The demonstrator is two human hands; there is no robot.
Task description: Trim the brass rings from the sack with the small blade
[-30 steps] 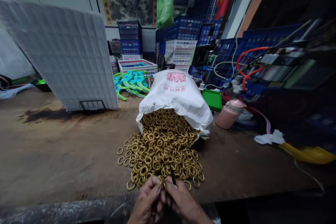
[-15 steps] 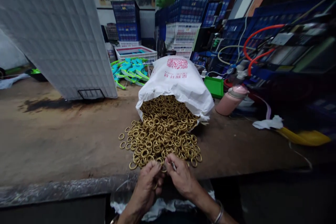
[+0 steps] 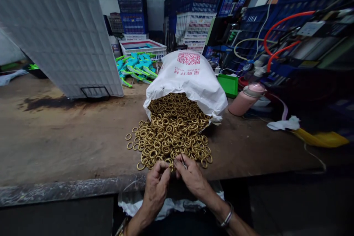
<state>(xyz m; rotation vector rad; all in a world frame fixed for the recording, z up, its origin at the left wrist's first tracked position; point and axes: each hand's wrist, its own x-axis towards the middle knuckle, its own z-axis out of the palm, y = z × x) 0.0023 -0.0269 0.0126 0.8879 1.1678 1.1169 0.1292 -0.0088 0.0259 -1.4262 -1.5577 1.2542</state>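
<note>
A spread of brass-coloured rings [image 3: 166, 140] spills from the mouth of a white woven sack [image 3: 188, 70] lying on the table. Just in front of the pile, over the table's near edge, both hands meet fingertip to fingertip. My left hand [image 3: 157, 183] is closed, its thumb and forefinger pinching a single ring [image 3: 171, 167]. From the right, my right hand [image 3: 192, 177] is closed on a thin metal tool [image 3: 183, 163], its fingertips close against that same ring. Only a short dark length of the tool shows; the fingers hide the rest.
A tall pale ribbed panel [image 3: 72, 33] stands at left. Behind the sack are turquoise and green plastic pieces [image 3: 136, 67] and a white crate [image 3: 159, 49]. A green tray [image 3: 228, 84], pink bottle [image 3: 246, 99] and red hose [image 3: 287, 16] are at right. White plastic [image 3: 129, 204] hangs below the edge.
The view has tilted slightly down, so everything sits a little higher. My left hand has turned, its fingers drawn closer together; my right hand keeps its place beside it.
</note>
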